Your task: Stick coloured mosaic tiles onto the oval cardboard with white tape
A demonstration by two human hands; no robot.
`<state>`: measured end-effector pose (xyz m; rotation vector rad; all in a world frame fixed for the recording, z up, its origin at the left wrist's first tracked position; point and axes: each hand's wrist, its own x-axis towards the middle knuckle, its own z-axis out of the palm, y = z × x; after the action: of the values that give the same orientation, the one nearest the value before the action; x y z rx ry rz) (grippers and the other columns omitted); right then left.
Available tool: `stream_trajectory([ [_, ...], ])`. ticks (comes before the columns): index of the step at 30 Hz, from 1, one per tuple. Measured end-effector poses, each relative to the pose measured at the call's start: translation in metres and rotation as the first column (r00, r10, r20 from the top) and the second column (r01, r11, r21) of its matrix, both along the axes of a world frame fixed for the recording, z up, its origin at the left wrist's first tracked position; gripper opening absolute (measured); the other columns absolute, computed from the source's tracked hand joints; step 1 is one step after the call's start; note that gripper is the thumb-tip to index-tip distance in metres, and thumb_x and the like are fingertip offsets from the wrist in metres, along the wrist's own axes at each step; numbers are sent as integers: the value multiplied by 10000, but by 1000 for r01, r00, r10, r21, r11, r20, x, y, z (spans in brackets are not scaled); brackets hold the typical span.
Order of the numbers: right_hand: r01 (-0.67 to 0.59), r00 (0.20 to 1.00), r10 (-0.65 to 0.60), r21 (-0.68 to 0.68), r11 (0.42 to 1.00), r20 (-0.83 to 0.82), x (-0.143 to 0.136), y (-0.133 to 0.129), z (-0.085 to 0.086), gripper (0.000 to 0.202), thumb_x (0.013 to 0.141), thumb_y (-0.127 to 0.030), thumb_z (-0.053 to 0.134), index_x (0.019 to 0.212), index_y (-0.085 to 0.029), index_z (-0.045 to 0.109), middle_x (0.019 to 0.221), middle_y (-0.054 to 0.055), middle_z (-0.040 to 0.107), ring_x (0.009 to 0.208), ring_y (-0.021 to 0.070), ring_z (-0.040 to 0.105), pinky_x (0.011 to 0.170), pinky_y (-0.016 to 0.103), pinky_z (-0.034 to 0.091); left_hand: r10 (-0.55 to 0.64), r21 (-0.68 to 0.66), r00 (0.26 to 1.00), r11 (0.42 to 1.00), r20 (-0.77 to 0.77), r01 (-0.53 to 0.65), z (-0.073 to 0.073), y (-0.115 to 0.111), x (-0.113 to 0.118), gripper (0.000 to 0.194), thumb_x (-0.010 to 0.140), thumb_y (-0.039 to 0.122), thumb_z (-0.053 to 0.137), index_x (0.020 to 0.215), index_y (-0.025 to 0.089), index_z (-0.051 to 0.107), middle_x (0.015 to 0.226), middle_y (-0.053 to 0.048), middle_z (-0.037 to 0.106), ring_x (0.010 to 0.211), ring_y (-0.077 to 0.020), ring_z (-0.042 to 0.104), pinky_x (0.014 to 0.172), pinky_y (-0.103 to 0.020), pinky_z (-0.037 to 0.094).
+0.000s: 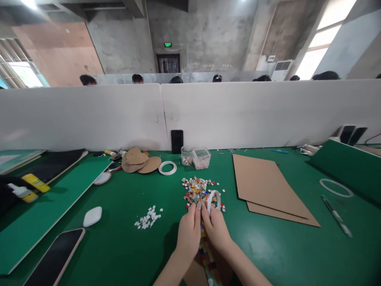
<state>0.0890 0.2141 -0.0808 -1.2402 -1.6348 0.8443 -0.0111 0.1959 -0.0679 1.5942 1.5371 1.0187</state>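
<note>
My left hand and my right hand meet fingertip to fingertip at the front edge of a pile of small coloured tiles. The left thumb and fingers are pinched together; whatever lies between them is too small to make out. A thin white ring, like a narrow roll of tape, stands upright at my right fingers, which seem closed on it. Below the hands runs a strip of multicoloured tiles, partly covered by them, over a brown board. White tile pieces lie loose to the left.
Two clear tubs stand behind the pile, beside another white ring and cardboard discs. Cardboard sheets and a pen lie right. A phone and white case lie left. A white partition closes the back.
</note>
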Motion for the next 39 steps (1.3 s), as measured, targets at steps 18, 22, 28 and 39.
stream_trajectory([
  [18,34,999,-34,4,999,23,0,2,-8,357,882,-369,357,964,-153,630,832,134,676,734,270,629,661,369,471,36,51,999,998,36,-38,-12,2,1,353,912,404,267,859,185,539,729,-58,609,656,-193,572,586,-263,385],
  [22,9,1000,-9,-9,1000,18,-1,1,-6,366,889,-371,340,933,-150,628,808,126,667,709,256,624,663,354,473,45,38,997,998,58,-47,-10,0,3,375,919,412,238,831,185,523,727,-53,595,657,-185,568,595,-264,388],
  [28,-15,998,14,-13,1000,-69,-4,1,-4,358,890,-365,363,1011,-136,609,925,140,660,832,262,614,751,364,461,56,41,989,997,137,-63,-6,0,3,342,917,409,257,813,188,497,752,-44,586,686,-176,560,628,-265,389],
  [39,-17,908,-92,-256,967,-408,-13,-4,-7,430,800,-523,500,888,-133,659,817,97,662,814,243,603,759,333,472,107,58,981,991,162,-117,-4,-1,1,290,911,387,283,784,199,463,729,-22,568,664,-164,550,628,-260,411],
])
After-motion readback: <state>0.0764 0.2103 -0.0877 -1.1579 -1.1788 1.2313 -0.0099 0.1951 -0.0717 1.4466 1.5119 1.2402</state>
